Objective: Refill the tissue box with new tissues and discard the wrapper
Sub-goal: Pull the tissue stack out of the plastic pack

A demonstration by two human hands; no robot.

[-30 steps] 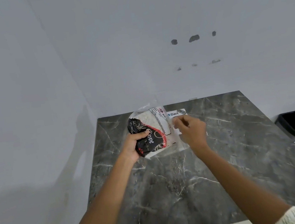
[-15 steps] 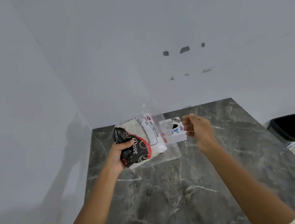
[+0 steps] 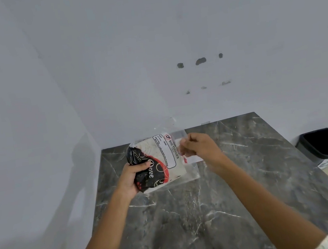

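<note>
Step in hand: opening the new tissue pack (image 3: pixel 159 162) — judged from how both hands sit on it, the wrapper is being pulled apart at its clear end.
Where the pack is: held up off the dark marble counter (image 3: pixel 192 224), near the far left corner by the wall, tilted with its printed end low and left.
Left hand (image 3: pixel 131 180): its grip is closed round the black-and-red printed end of the pack, thumb on top, fingers underneath.
Right hand (image 3: pixel 199 145): grip pinched shut on the clear wrapper (image 3: pixel 191 171) at the pack's far right edge, fingertips together on the film.
Tissue box: I can't make it out for certain — a small white thing with red marks shows under the right hand, too hidden to name.
Bin (image 3: pixel 326 144): black, on the floor off the counter's right side, well apart from the hands; the likely place for the wrapper.
How to do it well: keep the left hand firm as the anchor and peel with the right along the seam, slowly. The film is thin and slack, so a sharp tug may tear it raggedly or spill the stack.
Watch for: squeezing too hard on the left, which would crumple the tissues inside.
</note>
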